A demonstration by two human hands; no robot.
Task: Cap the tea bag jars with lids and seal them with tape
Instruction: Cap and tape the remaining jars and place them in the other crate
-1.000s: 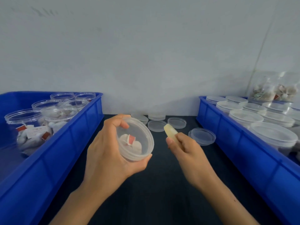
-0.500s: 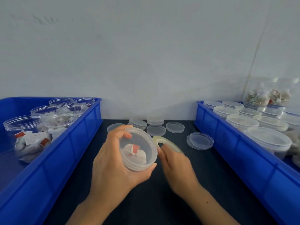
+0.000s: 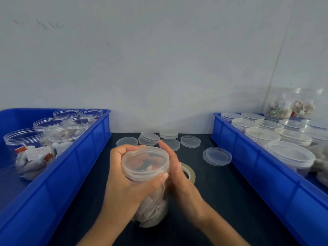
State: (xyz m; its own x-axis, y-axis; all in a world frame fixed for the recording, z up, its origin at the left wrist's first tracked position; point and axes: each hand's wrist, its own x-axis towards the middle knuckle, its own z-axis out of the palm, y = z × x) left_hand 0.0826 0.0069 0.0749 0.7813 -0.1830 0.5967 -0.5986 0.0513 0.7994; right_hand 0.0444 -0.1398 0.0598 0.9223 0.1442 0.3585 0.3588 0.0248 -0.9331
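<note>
A: Why is the clear plastic tea bag jar with its translucent lid (image 3: 145, 161) held up at lower centre rather than standing on the dark tabletop (image 3: 221, 192)?

B: My guess is that it frees the seam for taping; the left hand (image 3: 124, 185) wraps its fingers and thumb round the jar just under the lid, so the rim stays exposed; the lid looks seated, though I cannot tell whether any tape is on it yet.

A: And the right hand (image 3: 177, 173)?

B: Fingers straight, flat against the right side of the jar, gripping nothing that I can see; probably it steadies the jar or smooths the seam; the yellowish roll of clear tape (image 3: 189, 172) lies just behind it on the table, close at hand.

A: The loose clear round lids (image 3: 217, 156) at centre?

B: Scattered and stacked near the white wall (image 3: 159, 68), within reach of either hand; sensible for a capping job.

A: The crates?

B: The blue plastic crate at left (image 3: 79, 157) holds open clear jars (image 3: 24, 148) with tea bags, likely awaiting lids; the blue plastic crate at right (image 3: 257, 157) holds lidded jars (image 3: 291, 155), likely finished, with two more jars of tea bags (image 3: 291, 105) stacked on them at upper right.

A: Any writing?

B: The tea bags in the left crate have white paper tags (image 3: 38, 152) with red patches; the print is too small to read; no brand shows anywhere.
</note>
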